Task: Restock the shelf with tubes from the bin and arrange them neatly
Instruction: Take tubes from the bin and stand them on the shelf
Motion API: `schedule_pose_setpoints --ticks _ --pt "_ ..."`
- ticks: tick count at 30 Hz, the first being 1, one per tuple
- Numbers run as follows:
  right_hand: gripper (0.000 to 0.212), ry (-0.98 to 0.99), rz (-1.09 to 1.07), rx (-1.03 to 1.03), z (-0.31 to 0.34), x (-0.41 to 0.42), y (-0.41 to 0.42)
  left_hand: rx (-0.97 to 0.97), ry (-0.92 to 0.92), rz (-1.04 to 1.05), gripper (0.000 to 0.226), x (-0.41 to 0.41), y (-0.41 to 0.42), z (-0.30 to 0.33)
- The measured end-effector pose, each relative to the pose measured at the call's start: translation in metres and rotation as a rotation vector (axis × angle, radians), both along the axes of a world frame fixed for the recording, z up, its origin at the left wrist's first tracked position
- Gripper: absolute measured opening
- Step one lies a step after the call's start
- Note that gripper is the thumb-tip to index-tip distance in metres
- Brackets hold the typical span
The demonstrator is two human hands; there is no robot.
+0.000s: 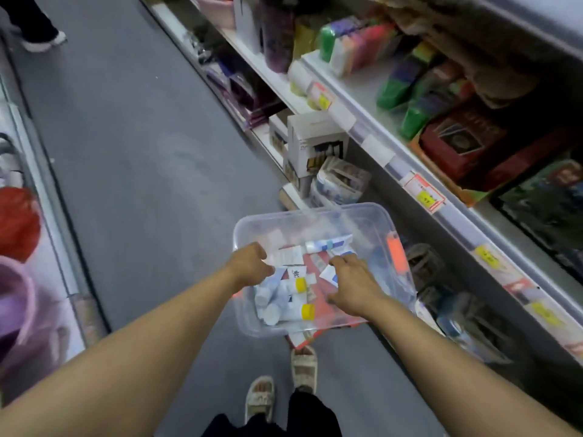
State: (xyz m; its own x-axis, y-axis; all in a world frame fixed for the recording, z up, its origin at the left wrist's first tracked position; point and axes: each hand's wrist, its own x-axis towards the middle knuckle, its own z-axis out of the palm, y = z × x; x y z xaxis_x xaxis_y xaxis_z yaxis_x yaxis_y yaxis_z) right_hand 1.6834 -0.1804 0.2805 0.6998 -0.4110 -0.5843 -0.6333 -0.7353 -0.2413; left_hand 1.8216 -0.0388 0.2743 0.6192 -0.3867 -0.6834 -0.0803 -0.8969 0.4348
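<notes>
I hold a clear plastic bin (315, 216) over the aisle floor, beside the shelf (377, 148) on the right. My left hand (250, 263) grips the bin's left rim. My right hand (350, 280) is inside the bin, thumb spread, with its fingertips curled over a white and blue tube (329, 274). Several tubes lie loose in the bin: white ones with yellow caps (299, 284), white-capped ones (271, 313) and a long white and blue tube (328, 244). An orange item (396, 252) lies against the bin's right wall.
The shelf holds coloured sponge packs (356, 42), a red box (463, 140) and price tags (424, 192) along its edge. White cartons (315, 137) stand on the bottom shelf. Another person's feet (44, 41) are far up the grey aisle. A pink basin (19, 298) sits at left.
</notes>
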Motion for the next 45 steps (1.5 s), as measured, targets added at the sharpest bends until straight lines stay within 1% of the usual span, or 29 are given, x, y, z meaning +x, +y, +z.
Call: schedule_pose_setpoints --ticks 2,8,13,15,17,19,23,25,27,29,30,33,35,38,40,42,45 --pt "0.066 0.025 0.011 0.042 -0.021 0.003 -0.007 0.027 0.001 0.009 0.038 0.000 -0.004 -0.020" --pt "0.063 0.084 0.031 0.133 -0.087 0.020 -0.025 0.118 0.007 0.001 0.038 0.005 -0.017 -0.078" --pt "0.062 0.096 0.032 0.156 -0.134 0.027 -0.039 0.180 -0.004 -0.034 0.041 0.001 -0.031 -0.133" --pt "0.061 0.092 0.023 0.170 -0.152 0.026 -0.044 0.223 -0.009 -0.055 0.046 -0.001 -0.036 -0.153" --pt "0.060 0.094 0.015 0.178 -0.166 0.024 -0.048 0.251 -0.006 -0.062 0.062 -0.004 -0.039 -0.175" --pt "0.059 0.096 0.003 0.185 -0.177 0.022 -0.052 0.297 -0.026 -0.113 0.073 -0.008 -0.041 -0.191" --pt "0.056 0.109 -0.031 0.202 -0.194 0.020 -0.054 0.409 -0.183 -0.310 0.061 -0.014 -0.041 -0.203" --pt "0.055 0.112 -0.049 0.215 -0.198 0.020 -0.051 0.426 -0.186 -0.380 0.059 -0.011 -0.041 -0.203" --pt "0.054 0.109 -0.056 0.229 -0.198 0.021 -0.047 0.433 -0.140 -0.400 0.065 -0.007 -0.039 -0.203" --pt "0.052 0.107 -0.063 0.241 -0.196 0.022 -0.042 0.399 -0.070 -0.338 0.070 -0.001 -0.038 -0.197" --pt "0.051 0.109 -0.067 0.249 -0.194 0.022 -0.039 0.368 -0.033 -0.294 0.069 0.002 -0.038 -0.191" --pt "0.047 0.096 -0.094 0.284 -0.182 0.024 -0.029 0.271 0.047 -0.229 0.052 0.006 -0.040 -0.166" --pt "0.044 0.081 -0.116 0.304 -0.174 0.025 -0.021 0.192 0.031 -0.133 0.038 0.009 -0.036 -0.154" --pt "0.043 0.089 -0.153 0.333 -0.165 0.026 -0.007 0.030 -0.017 0.075 0.030 0.015 -0.026 -0.136" --pt "0.047 0.101 -0.182 0.371 -0.161 0.028 0.005 -0.055 -0.030 0.191 0.030 0.021 -0.022 -0.119" --pt "0.047 0.107 -0.209 0.400 -0.157 0.032 0.017 -0.106 -0.054 0.252 0.033 0.025 -0.015 -0.104" --pt "0.045 0.147 -0.297 0.451 -0.160 0.040 0.038 -0.190 -0.014 0.337 0.032 0.027 0.004 -0.096"
